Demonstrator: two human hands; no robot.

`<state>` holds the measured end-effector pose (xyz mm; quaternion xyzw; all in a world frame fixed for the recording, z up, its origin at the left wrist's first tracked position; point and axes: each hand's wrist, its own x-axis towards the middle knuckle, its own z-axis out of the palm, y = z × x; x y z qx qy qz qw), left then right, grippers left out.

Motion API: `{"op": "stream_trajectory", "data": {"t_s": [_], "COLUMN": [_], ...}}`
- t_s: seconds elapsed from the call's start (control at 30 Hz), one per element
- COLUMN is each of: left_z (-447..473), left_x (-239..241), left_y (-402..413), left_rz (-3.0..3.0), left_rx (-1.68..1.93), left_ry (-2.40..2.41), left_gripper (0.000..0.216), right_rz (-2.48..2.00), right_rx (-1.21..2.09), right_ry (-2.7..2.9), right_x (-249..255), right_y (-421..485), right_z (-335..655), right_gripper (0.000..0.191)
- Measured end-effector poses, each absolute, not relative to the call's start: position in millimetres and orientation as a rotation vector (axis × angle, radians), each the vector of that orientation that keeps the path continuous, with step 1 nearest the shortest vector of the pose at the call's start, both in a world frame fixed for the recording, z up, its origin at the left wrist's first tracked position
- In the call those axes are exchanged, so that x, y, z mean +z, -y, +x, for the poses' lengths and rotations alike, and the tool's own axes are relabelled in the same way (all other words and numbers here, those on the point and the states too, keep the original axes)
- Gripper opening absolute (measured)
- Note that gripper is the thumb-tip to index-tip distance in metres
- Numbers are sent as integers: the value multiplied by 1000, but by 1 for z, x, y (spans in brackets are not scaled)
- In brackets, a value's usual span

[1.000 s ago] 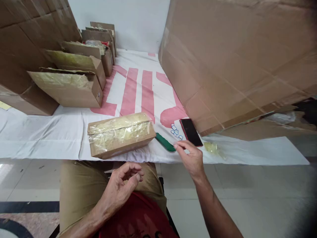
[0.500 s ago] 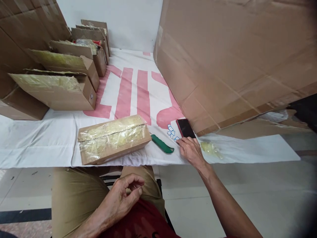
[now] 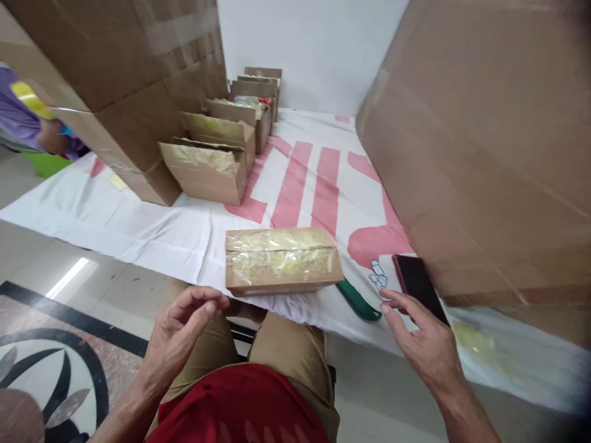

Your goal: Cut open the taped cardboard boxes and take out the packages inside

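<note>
A small cardboard box [image 3: 282, 261] sealed with yellowish tape lies at the near edge of a white cloth [image 3: 152, 231] with pink marks. A green-handled knife [image 3: 359, 302] lies just right of it, beside several tiny blue-edged pieces [image 3: 378, 275] and a dark phone [image 3: 419, 287]. My right hand [image 3: 425, 338] hovers by the phone and the knife tip, fingers loosely spread, holding nothing. My left hand [image 3: 182, 326] is over my lap, just short of the box, fingers curled with thumb and forefinger close together; nothing shows in them.
A very large cardboard carton [image 3: 489, 141] fills the right. Another large carton [image 3: 124, 67] stands at left, with a row of small open boxes [image 3: 210, 166] beside it. A person in purple [image 3: 28, 123] is at the far left. Crumpled tape [image 3: 480, 344] lies at right.
My view has swung left and lower. My right hand has lifted off the cloth beside the phone. My left hand has risen from my lap toward the box.
</note>
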<state>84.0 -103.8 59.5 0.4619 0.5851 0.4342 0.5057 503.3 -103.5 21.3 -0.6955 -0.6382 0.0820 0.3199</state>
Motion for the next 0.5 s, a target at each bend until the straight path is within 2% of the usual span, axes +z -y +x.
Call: {"op": "stream_trajectory", "data": {"t_s": [0.1,0.23,0.5], "left_z": [85,115,106], "left_x": [37,8,18], "left_y": [97,72,47], "left_rz": [1130,1256,1277], "left_rx": [1218,1209,1264], "left_ry": [-1615,-1409,-1294], "left_gripper": [45,77,69], "right_rz": [-1767,-1608,-1576], "right_rx": [460,644,611], "right_ry": [1623,1606,1527], "right_x": [17,8,12], "right_y": [87,53,66], "right_z": [465,427,381], "right_gripper": [51,67,56]}}
